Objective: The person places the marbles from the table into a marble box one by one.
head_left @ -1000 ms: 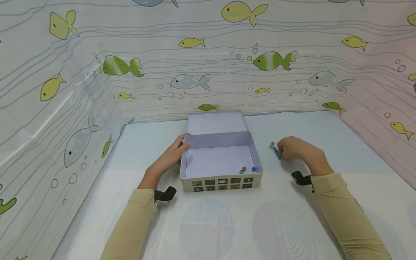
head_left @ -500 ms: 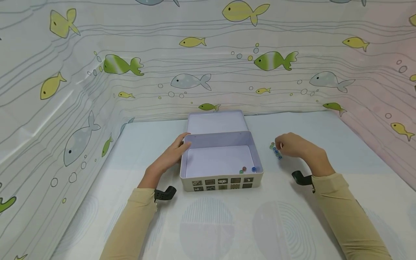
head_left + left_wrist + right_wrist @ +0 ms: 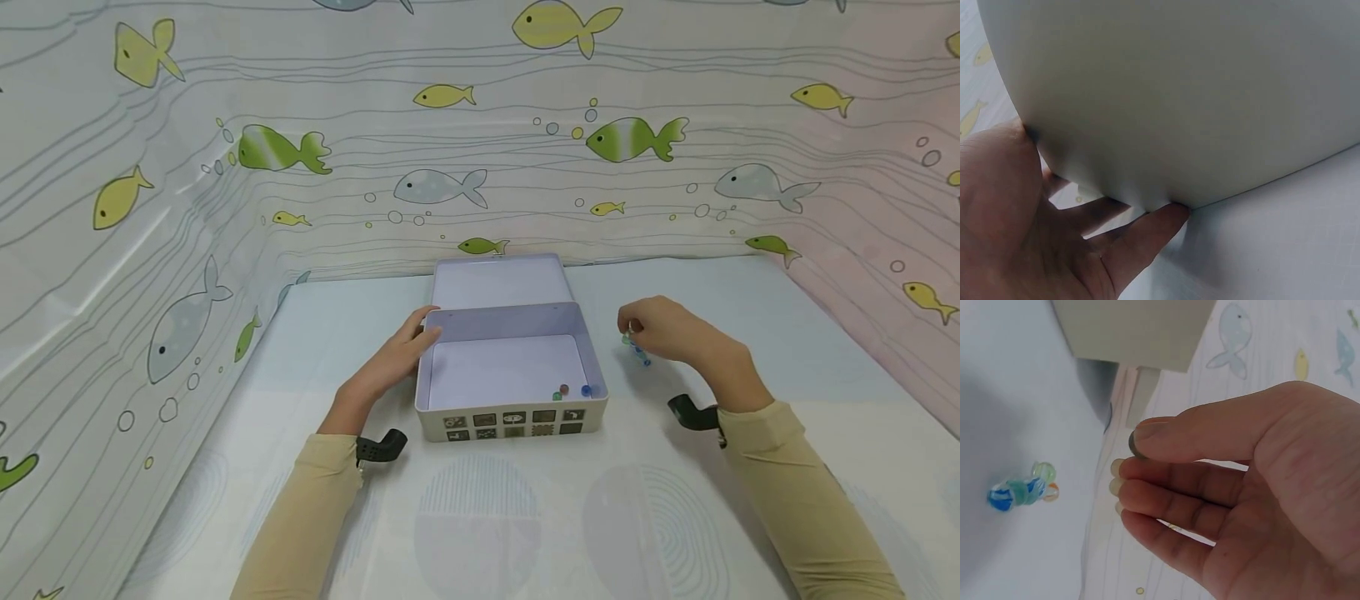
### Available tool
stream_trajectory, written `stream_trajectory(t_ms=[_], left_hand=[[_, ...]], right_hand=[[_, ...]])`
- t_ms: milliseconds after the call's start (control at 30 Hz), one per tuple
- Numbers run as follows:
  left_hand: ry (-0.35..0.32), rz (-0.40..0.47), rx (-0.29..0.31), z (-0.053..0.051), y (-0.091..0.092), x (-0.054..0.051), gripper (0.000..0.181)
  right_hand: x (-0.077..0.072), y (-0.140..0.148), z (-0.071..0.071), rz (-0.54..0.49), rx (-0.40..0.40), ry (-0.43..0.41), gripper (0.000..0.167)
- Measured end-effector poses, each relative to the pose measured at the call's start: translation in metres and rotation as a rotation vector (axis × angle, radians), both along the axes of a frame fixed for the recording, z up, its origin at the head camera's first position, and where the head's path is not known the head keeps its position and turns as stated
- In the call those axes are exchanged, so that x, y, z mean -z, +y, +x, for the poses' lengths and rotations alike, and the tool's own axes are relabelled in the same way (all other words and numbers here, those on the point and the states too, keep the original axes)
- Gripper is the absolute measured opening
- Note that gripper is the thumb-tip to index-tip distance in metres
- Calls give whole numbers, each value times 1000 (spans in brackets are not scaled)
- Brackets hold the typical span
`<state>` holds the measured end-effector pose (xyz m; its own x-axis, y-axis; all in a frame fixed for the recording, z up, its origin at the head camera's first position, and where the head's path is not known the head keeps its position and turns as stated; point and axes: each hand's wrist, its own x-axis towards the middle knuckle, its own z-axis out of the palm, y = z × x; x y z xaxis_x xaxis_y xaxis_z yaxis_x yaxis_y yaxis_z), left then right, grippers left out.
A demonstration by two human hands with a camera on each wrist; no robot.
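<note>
Open box: We are seeing the box standing on the pale table, its lid lying back at 12 o'clock and small square pictures lining its front at 6 o'clock.
Left hand: With our left hand we are holding the box at its 10 o'clock, the thumb going over the rim and fingers bending round the far corner.
Right hand: With our right hand we are pinching a dark marble between thumb and forefinger, between the box's 2 and 3 o'clock; the other fingers are reaching out, gently bent.
Marbles outside: Blue, green and orange marbles are lying bunched on the table at the box's 3 o'clock, near that hand.
Marbles inside: A green marble, a reddish-brown marble and a blue marble are sitting toward the box's 4 to 5 o'clock, the blue one slightly apart.
Sleeves: We are wearing beige sleeves.
Backdrop: A fish-printed sheet is rising at 12 o'clock.
</note>
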<state>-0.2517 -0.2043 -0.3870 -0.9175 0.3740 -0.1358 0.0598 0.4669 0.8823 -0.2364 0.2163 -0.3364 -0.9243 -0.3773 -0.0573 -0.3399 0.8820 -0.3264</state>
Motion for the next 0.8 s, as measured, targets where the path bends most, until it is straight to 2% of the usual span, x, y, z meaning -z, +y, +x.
stream_trajectory(t_ms=[267, 467, 800], left_hand=[[5, -1, 1, 0, 0, 2, 64], [-1, 1, 1, -1, 0, 2, 65], [1, -8, -1, 1, 0, 0, 62]], right_hand=[[-8, -11, 6, -24, -39, 72, 20], [-8, -14, 7, -53, -50, 119, 20], [-8, -30, 10, -99, -116, 227, 18]])
